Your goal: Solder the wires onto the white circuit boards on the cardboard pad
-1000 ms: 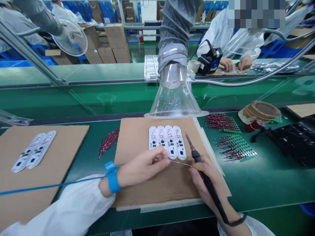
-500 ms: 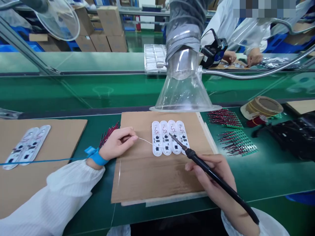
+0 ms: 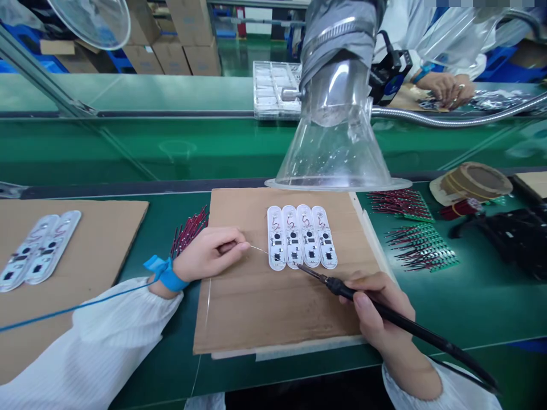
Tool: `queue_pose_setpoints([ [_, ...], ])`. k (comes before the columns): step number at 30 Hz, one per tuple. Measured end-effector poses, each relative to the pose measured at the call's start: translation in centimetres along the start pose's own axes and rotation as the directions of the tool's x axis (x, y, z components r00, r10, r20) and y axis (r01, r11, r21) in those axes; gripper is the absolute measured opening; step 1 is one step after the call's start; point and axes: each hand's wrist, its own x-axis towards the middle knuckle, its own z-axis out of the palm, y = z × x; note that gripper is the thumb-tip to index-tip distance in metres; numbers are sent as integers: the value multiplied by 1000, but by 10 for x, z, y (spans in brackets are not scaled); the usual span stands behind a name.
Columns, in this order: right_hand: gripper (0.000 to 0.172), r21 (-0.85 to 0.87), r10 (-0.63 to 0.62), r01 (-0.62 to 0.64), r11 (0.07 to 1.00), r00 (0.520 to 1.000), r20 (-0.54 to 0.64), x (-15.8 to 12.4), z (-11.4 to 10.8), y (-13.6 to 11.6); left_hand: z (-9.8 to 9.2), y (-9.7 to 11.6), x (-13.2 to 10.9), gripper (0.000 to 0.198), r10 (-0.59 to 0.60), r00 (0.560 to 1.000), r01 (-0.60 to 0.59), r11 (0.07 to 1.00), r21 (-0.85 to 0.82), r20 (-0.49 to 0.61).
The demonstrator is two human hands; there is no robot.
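My right hand (image 3: 380, 307) is wrapped round a black soldering iron (image 3: 367, 302). The iron's tip is at the lower end of the second board from the left, in a row of several white rounded circuit boards (image 3: 302, 236). These boards lie side by side on a sheet of cardboard (image 3: 273, 313). Between the pinched thumb and forefinger of my left hand (image 3: 213, 249) is a thin solder wire (image 3: 258, 249), its far end reaching over the leftmost board. A blue wrist strap (image 3: 170, 276) with a cord circles my left wrist.
Above the boards hangs a clear fume hood (image 3: 339, 148). Red-wired green boards (image 3: 423, 250) lie at the right beside a tape roll (image 3: 470, 182) and a black stand (image 3: 508, 233). More white boards (image 3: 40, 247) rest on cardboard at the left. Across the bench a co-worker's hands (image 3: 447, 88) are busy.
The iron's tip has moved down from the middle of the boards to the lower end of the row. My right hand has shifted slightly right. My left hand keeps its pinch.
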Motion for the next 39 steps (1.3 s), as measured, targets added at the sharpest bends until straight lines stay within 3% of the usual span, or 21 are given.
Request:
queue_pose_setpoints([
  [7,3,7,-53,53,999,996,68,12,4,-13,0,1,1,28,38,999,-38,999,11,1],
  [14,7,41,38,-37,998,999,-25,2,0,-4,-2,1,-1,28,1,1000,-2,999,-32,-6],
  [25,5,41,-43,38,998,992,122,17,7,-17,-7,0,-1,33,-49,998,44,988,-151,-33],
  [39,5,-82,-69,86,993,978,197,26,6,-27,-5,2,1,32,16,1000,-18,995,-95,-21],
])
